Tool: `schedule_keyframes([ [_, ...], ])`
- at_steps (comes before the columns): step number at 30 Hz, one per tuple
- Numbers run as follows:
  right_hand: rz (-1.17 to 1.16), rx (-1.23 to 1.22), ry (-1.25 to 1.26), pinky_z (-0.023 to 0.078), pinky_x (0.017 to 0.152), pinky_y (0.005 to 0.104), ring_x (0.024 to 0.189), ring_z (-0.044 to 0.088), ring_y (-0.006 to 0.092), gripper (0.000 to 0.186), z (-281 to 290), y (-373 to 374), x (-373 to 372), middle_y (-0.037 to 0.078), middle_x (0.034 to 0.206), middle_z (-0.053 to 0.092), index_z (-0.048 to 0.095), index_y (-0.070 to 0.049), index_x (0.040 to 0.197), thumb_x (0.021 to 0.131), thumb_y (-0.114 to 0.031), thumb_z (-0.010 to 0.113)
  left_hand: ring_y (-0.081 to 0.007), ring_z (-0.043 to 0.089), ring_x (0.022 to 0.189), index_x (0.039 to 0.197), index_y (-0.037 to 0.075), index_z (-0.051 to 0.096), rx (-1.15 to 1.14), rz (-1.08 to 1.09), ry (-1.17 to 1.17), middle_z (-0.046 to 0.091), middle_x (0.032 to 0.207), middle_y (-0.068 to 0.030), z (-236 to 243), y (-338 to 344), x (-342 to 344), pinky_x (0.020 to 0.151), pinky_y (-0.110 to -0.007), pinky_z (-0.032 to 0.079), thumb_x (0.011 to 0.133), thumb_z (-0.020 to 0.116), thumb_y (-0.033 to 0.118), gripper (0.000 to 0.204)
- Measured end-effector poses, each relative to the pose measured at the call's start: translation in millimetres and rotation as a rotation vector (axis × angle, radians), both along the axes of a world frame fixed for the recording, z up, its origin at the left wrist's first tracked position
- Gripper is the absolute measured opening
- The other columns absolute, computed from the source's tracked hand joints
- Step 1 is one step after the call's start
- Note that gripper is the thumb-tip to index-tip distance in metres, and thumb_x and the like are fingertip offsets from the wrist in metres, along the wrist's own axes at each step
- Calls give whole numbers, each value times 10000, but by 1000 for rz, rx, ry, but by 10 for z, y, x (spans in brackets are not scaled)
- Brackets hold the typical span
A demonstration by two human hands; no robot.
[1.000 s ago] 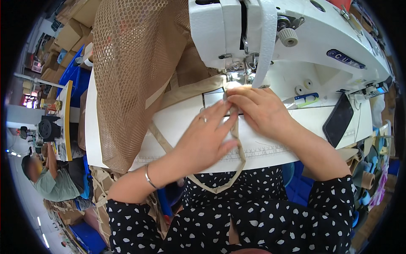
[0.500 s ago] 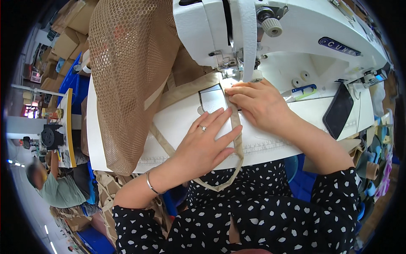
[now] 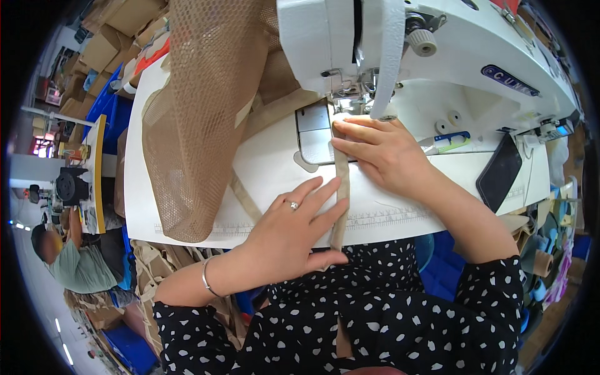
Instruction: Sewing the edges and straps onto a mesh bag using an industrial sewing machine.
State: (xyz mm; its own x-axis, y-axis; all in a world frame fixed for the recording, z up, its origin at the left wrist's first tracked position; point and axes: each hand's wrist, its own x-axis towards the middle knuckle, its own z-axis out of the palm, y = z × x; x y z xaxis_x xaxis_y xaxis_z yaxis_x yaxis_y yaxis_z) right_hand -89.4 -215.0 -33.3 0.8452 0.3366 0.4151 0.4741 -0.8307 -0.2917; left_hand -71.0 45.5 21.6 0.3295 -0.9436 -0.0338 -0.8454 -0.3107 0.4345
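A narrow beige fabric strap [image 3: 341,169] runs from under the sewing machine's presser foot [image 3: 350,106] toward me and over the table's front edge. My right hand [image 3: 390,153] lies on the strap just before the needle area, fingers stretched out and fingertips pressing it down; its thumb is hidden. Nearer to me, my left hand [image 3: 290,219] has its fingers spread, their tips against the strap, the thumb by the table edge. Brown mesh fabric [image 3: 200,125] with a beige border band [image 3: 275,112] is heaped left of the machine head [image 3: 315,44].
The white table [image 3: 400,206] bears a printed ruler along its front. A metal needle plate [image 3: 314,134] lies left of the strap. At right are a dark phone [image 3: 500,172], thread snips [image 3: 447,142] and white bobbins [image 3: 448,122]. Another person [image 3: 78,265] sits far left.
My left hand has slid toward me along the strap, whose loose loop is now pulled straighter. The mesh and band have shifted, baring more of the needle plate. My right hand stays by the needle.
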Motion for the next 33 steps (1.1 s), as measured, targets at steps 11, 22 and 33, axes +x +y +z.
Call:
schedule_keyframes([
  [11, -5, -20, 5, 475, 954, 397, 1312, 586, 253, 393, 53, 18, -19, 70, 1413, 639, 733, -175, 1271, 885, -115, 688, -302, 554, 1038, 1434, 54, 554, 104, -76, 24, 453, 1548, -143, 90, 142, -87, 871, -377, 533, 901, 742, 329, 628],
  [22, 4, 2, 3, 452, 1013, 398, 1259, 604, 232, 363, 53, 21, -29, 78, 1376, 651, 732, -114, 1229, 869, -90, 695, -249, 596, 900, 1389, 72, 588, 82, -73, -75, 530, 1474, -106, 71, 105, -57, 815, -344, 537, 888, 707, 127, 518],
  [33, 16, -2, 15, 480, 984, 404, 1291, 599, 260, 392, 55, 12, -31, 66, 1397, 648, 740, -179, 1265, 881, -111, 695, -270, 634, 939, 1400, 101, 591, 46, 3, -48, 580, 1412, -90, 83, 40, 80, 866, -370, 540, 868, 680, 56, 542],
])
